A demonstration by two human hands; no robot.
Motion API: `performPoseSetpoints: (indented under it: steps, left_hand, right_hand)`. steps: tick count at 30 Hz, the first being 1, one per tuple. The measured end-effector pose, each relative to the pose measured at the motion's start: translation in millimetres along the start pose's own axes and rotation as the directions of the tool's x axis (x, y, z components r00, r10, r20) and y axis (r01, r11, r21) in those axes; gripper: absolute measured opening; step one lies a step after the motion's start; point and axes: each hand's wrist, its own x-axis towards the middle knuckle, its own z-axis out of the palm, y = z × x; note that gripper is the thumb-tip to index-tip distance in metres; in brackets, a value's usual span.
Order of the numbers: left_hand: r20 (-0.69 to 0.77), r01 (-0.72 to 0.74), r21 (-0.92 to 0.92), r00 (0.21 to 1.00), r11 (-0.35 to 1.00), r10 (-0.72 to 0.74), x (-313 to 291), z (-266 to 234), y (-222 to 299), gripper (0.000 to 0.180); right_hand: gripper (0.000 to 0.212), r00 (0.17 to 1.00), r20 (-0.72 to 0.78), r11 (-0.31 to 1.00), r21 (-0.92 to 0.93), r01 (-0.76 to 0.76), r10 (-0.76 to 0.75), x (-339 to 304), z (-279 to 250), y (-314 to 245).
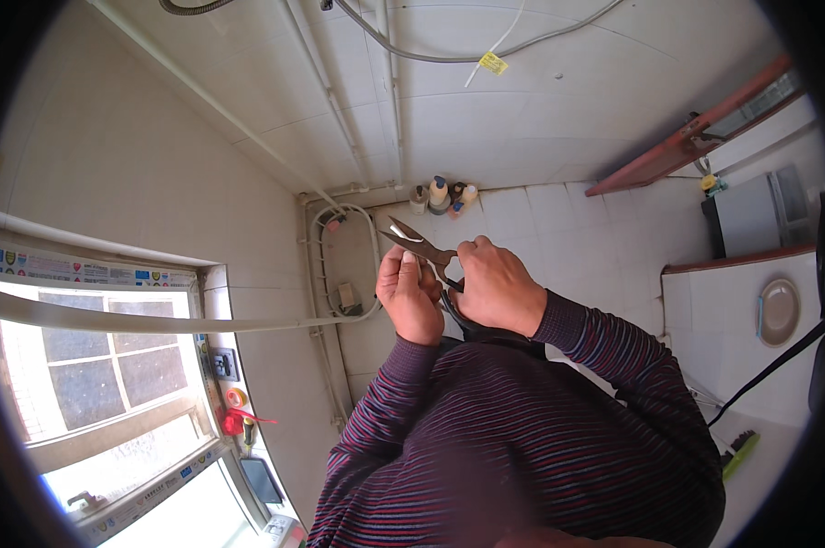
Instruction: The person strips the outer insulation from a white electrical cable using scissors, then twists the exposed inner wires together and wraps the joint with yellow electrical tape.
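Observation:
My right hand (497,285) is closed round the dark handles of a pair of scissors (429,248), whose worn metal blades stand apart and point up and left. Just in front of my chest, my left hand (411,297) pinches a thin white piece (406,260) between thumb and fingers, right beside the blades. White also shows between the two blades. Whether it is a strip or a tube I cannot make out, and its lower part is hidden in my left hand.
Several bottles (439,192) stand by the tiled wall beyond my hands. A rounded rack (376,247) is in the corner, and a pale pipe (157,320) crosses the window at left. At right are a brown door (696,137) and a counter with a beige dish (780,310).

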Motion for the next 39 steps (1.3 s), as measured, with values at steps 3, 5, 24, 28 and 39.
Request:
performPoseSetpoints:
  steps: [3,5,24,28,39]
  left_hand:
    - [-0.002,0.000,0.022,1.000,1.000,0.000,-3,1,1,0.013]
    - [0.005,-0.008,0.042,1.000,0.999,0.008,-7,3,2,0.014]
    - [0.136,-0.040,0.224,0.991,0.974,0.009,8,-8,14,0.012]
    - [0.137,-0.083,0.236,0.989,0.968,0.051,6,-11,21,0.011]
    - [0.067,0.094,0.034,0.993,0.995,-0.096,-3,1,3,0.024]
  right_hand:
    - [0.047,1.000,-0.026,1.000,-0.020,0.001,-0.001,-2,1,0]
    - [0.047,0.998,-0.067,1.000,-0.013,0.018,-0.019,-4,0,-2]
    - [0.025,0.994,0.029,0.957,0.275,0.092,-0.103,-4,-5,28]
    - [0.019,0.814,0.568,0.629,0.678,-0.379,-0.122,7,-37,39]
    - [0.045,0.999,-0.038,0.998,0.057,-0.020,0.022,1,-1,8]
